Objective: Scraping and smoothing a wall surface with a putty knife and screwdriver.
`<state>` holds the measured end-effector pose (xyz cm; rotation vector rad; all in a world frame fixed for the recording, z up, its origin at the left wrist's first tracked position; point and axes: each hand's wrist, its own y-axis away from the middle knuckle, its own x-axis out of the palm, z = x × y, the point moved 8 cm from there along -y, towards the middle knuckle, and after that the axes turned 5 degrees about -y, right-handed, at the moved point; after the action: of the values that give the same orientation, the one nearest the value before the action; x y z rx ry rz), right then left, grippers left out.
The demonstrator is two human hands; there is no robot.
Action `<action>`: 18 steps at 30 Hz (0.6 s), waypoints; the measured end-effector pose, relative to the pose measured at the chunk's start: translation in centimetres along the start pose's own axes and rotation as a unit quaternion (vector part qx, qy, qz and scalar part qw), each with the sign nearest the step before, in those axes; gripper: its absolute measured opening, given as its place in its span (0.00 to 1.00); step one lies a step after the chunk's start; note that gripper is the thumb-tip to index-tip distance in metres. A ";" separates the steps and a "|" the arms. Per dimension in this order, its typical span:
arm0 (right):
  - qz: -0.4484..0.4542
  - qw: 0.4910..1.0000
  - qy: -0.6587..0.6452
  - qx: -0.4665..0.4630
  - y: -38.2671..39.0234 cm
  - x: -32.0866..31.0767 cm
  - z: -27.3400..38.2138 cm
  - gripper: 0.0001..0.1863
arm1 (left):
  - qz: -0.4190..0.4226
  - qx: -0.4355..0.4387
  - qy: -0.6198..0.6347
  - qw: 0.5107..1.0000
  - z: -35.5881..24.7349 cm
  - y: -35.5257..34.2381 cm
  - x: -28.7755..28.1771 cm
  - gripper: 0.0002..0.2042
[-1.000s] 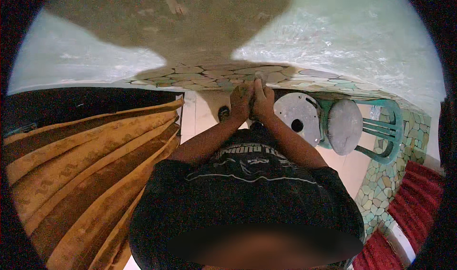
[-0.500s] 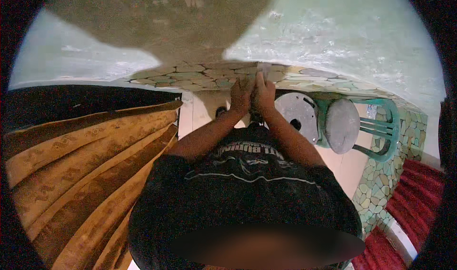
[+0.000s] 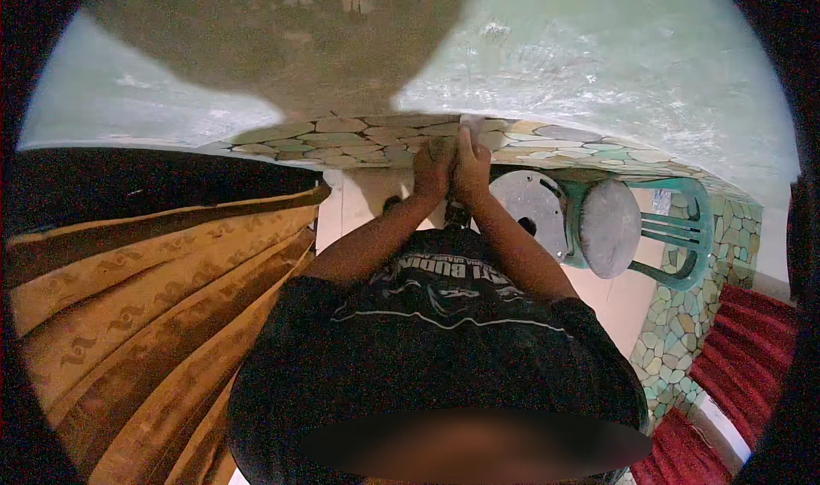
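Both my hands are together in front of the wall, at the top of its stone-patterned lower band (image 3: pixel 384 135). My right hand (image 3: pixel 471 173) is closed, one finger stretched upward along a small pale, flat blade-like piece (image 3: pixel 472 123) that resembles a scraper. That piece meets the line where the stone pattern ends and the pale green plaster (image 3: pixel 581 58) begins. Close beside it, my left hand (image 3: pixel 431 176) is closed with curled fingers. A greyish shape shows at its fingertips, too unclear to name. The plaster has whitish patches, and a large shadow covers its left part.
To the right stands a green plastic chair (image 3: pixel 683 229). A round grey lid-like disc (image 3: pixel 530 203) and another grey round piece (image 3: pixel 611 229) are near it. A brown patterned curtain (image 3: pixel 154 314) hangs at the left, red cloth (image 3: pixel 752 357) at the far right.
The view has shifted slightly, and the shadow's edge on the plaster lies a little farther left. My hands keep nearly the same place and grip.
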<state>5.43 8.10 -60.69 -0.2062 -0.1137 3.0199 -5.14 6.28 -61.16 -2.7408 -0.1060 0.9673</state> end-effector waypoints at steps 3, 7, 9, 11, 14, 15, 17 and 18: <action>-0.064 0.997 -0.032 -0.021 -0.5 -0.3 0.0 0.25 | -0.013 0.017 -0.097 0.995 -1.9 -0.7 -0.9 0.13; 0.001 0.987 -0.068 0.147 1.6 -0.2 -1.3 0.25 | -0.064 -0.122 0.098 0.986 1.7 1.8 -0.3 0.17; 0.026 0.989 -0.056 0.133 -0.1 0.5 3.1 0.23 | -0.060 -0.039 0.005 0.997 1.6 -0.4 -0.1 0.18; 0.014 0.982 -0.130 0.138 -1.2 0.5 6.7 0.21 | -0.081 -0.093 0.139 0.982 0.2 -2.2 -2.3 0.20; -0.019 0.990 -0.133 0.044 -0.8 -0.7 1.3 0.20 | -0.026 -0.087 0.157 0.983 -2.7 -2.2 -2.4 0.20; -0.029 0.997 -0.059 -0.043 -0.9 -1.2 0.0 0.21 | -0.011 -0.157 0.275 0.948 -1.9 -1.5 -1.4 0.18; 0.025 0.960 0.182 -0.211 1.0 0.0 5.2 0.16 | -0.038 -0.121 0.181 0.975 0.1 0.8 -1.0 0.16; 0.035 0.997 0.058 -0.024 0.8 -0.4 2.8 0.17 | -0.044 -0.078 0.089 0.992 -0.4 1.1 -1.1 0.14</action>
<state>5.37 7.11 -57.92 -0.3961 -0.1721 3.0673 -5.80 4.96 -60.47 -2.9211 -0.2804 0.7148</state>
